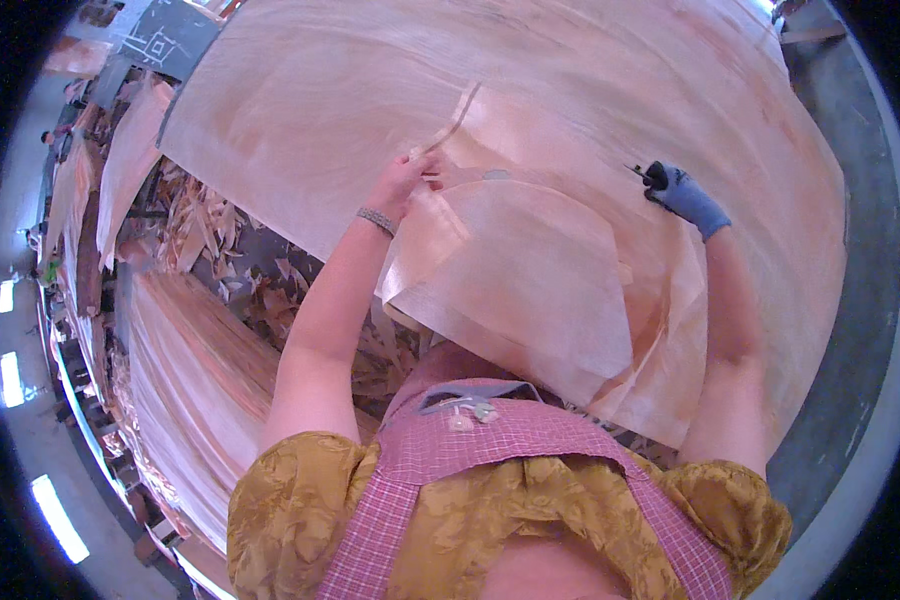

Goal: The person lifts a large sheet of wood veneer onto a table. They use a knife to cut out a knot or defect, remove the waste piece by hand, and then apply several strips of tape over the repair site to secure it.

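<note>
A broad, thin sheet of pinkish wood veneer [350, 90] spreads out in front of me. Its near part is folded over as a loose flap [530, 270], with a curved, torn-looking edge. My left hand [410, 182], bare with a band at the wrist, is closed, pinching the veneer at the left end of that edge. A narrow strip [460, 110] of the sheet runs up and away from these fingers. Over the sheet at right, my right hand [688, 198] wears a blue-and-black glove. It is closed around a small dark pointed tool [634, 169], probably a knife.
Veneer scraps [198, 220] litter the floor at left, near a stack of veneer sheets [195, 350]. Farther left, more sheets [135, 160] hang beside a grey board [170, 38]. Grey floor [830, 330] borders the sheet at right.
</note>
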Demonstrator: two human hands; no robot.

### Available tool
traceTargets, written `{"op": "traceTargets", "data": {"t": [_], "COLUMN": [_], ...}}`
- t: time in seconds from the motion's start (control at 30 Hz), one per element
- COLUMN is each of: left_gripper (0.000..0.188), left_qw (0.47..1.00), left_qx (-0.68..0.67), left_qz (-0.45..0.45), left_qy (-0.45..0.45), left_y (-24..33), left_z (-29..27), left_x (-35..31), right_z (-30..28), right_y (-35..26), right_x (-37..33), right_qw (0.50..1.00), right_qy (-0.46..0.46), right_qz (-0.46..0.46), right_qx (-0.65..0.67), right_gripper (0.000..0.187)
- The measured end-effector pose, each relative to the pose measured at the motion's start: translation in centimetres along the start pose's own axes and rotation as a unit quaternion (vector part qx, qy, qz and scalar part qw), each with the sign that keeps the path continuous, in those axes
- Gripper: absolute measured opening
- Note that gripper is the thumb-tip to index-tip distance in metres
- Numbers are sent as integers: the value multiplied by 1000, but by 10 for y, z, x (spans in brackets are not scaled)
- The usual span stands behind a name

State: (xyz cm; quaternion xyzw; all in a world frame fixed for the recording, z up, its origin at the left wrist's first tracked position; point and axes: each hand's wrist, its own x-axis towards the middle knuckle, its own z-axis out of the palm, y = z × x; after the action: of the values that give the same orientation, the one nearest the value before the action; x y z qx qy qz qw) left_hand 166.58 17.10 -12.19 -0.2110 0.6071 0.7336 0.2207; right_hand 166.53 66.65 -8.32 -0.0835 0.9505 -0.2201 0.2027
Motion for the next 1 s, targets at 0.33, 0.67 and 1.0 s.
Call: {"op": "traceTargets", "data": {"t": [0.33,0.67,1.0], "left_gripper": [19,19,47], "left_qw": [995,993,975], "left_qx": [-20,9,121], "left_qz": [37,14,49], "left_qy": [94,116,182], "left_y": [-45,-48,-42], "left_z": [-36,-27,-19], "left_x": [12,1,-20], "right_z": [22,13,46], "right_y": [-16,-14,-139], "right_x": [42,34,59], "right_qw": [996,994,975], "right_qy": [-72,-62,103], "right_qz": [11,11,-137], "right_qx": [47,87,139], "right_gripper": [26,28,16]}}
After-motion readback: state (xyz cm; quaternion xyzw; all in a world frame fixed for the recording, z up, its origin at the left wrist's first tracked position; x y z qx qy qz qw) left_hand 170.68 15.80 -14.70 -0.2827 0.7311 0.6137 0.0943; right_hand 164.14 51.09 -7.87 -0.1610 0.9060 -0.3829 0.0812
